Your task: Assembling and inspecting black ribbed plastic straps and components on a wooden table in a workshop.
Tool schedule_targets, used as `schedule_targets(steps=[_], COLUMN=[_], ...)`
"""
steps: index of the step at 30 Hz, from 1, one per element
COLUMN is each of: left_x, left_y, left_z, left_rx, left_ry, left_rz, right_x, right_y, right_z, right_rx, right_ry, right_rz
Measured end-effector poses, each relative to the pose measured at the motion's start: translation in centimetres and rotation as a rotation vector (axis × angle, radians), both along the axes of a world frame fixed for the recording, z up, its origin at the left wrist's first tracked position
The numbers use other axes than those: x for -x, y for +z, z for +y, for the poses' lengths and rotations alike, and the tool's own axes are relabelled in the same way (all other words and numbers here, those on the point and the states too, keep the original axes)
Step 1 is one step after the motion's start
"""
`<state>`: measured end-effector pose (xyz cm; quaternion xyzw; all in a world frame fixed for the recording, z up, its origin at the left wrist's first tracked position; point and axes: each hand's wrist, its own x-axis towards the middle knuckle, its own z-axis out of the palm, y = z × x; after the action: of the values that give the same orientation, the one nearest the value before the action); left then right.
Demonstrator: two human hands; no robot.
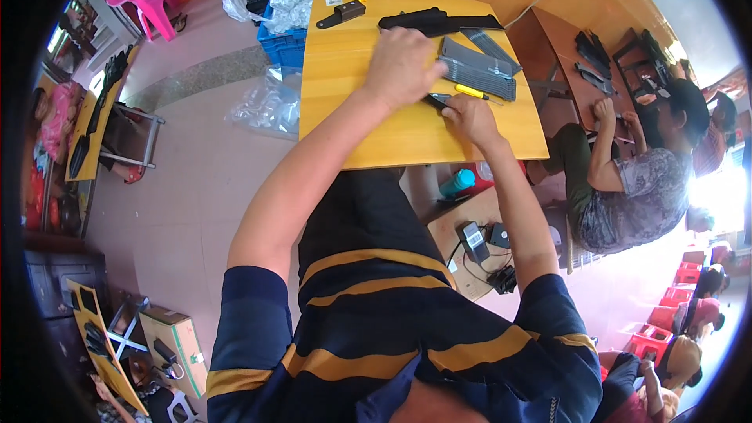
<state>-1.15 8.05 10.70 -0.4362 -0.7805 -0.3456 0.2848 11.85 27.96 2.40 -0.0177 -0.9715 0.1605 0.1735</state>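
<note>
Over the middle of the yellow table, my left hand is held palm down, its fingers smeared by motion and partly hidden. My right hand is closed near the front, pinching a narrow dark piece with a small shiny part by the fingertips. What kind of thing it is, I cannot tell. Just beyond the right hand lies a slim yellow-handled tool with a thin dark tip. Behind it sits a stack of grey strips. Black strap-like pieces lie beyond my left hand.
At the table's far left are a dark riveted strap piece and a white label. A blue crate of plastic-wrapped goods stands to the left, near a clear bag. A co-worker sits at the right beside a brown table.
</note>
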Motion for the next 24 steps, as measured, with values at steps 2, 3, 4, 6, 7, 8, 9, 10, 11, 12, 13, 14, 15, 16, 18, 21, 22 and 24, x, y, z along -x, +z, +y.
schedule_targets(steps=[2, 3, 4, 6, 7, 8, 9, 10, 11, 12, 13, 14, 15, 16, 18, 21, 22, 24], left_x=[-1.2, -1.7, -1.7, -1.7, -1.6, -1.4, -1.5, -1.5, -1.4, -1.0, -0.7, -0.4, -0.1, 0.2, 0.4, 0.2, 0.1, -0.1], left_y=[-0.4, -1.4, -2.9, -4.9, -5.5, -6.1, -6.3, -6.4, -6.4, -6.4, -6.5, -6.5, -6.7, -6.6, -6.5, -5.7, -5.4, -5.3], left_z=[0.8, 1.5, 2.1, 3.1, 3.4, 3.8, 4.3, 4.8, 5.2, 5.5, 5.8, 6.0, 6.1, 6.2, 6.3, 6.7, 6.8, 6.6], left_rx=[0.391, 0.521, 0.521, 0.598, 0.598, 0.659, 0.719, 0.719, 0.715, 0.71, 0.711, 0.733, 0.757, 0.76, 0.768, 0.812, 0.814, 0.834], left_ry=[-0.266, -0.261, -0.258, -0.216, -0.22, -0.209, -0.202, -0.211, -0.207, -0.197, -0.2, -0.201, -0.201, -0.205, -0.233, -0.25, -0.254, -0.241], left_rz=[0.004, 0.065, 0.065, 0.064, 0.064, 0.059, 0.054, 0.055, 0.022, -0.009, -0.005, -0.041, -0.078, -0.073, -0.094, -0.088, -0.086, -0.077], right_x=[0.7, 1.0, 1.5, 2.1, 2.2, 2.3, 2.1, 1.9, 1.6, 1.2, 0.8, 0.5, 0.2, -0.3, -0.8, -1.1, -1.0, -0.8], right_y=[0.4, 0.4, 0.6, 0.8, 0.8, 0.9, 0.8, 0.8, 0.7, 0.3, -0.2, -0.7, -1.6, -2.4, -3.2, -3.1, -2.8, -2.2], right_z=[0.8, 1.3, 1.6, 1.8, 1.8, 1.7, 1.8, 1.7, 1.7, 1.9, 1.9, 1.8, 1.9, 2.1, 2.4, 2.5, 2.7, 2.4], right_rx=[0.01, 0.009, 0.002, -0.006, 0.035, 0.076, 0.077, 0.157, 0.237, 0.238, 0.315, 0.391, 0.394, 0.53, 0.668, 0.656, 0.513, 0.369], right_ry=[0.059, 0.054, 0.088, 0.117, 0.125, 0.133, 0.123, 0.07, 0.018, 0.013, 0.005, -0.003, -0.004, 0.023, 0.045, 0.059, 0.069, 0.083], right_rz=[-0.062, -0.063, -0.093, -0.125, -0.13, -0.134, -0.136, -0.163, -0.188, -0.185, -0.131, -0.075, -0.073, -0.019, 0.038, 0.068, 0.054, 0.04])
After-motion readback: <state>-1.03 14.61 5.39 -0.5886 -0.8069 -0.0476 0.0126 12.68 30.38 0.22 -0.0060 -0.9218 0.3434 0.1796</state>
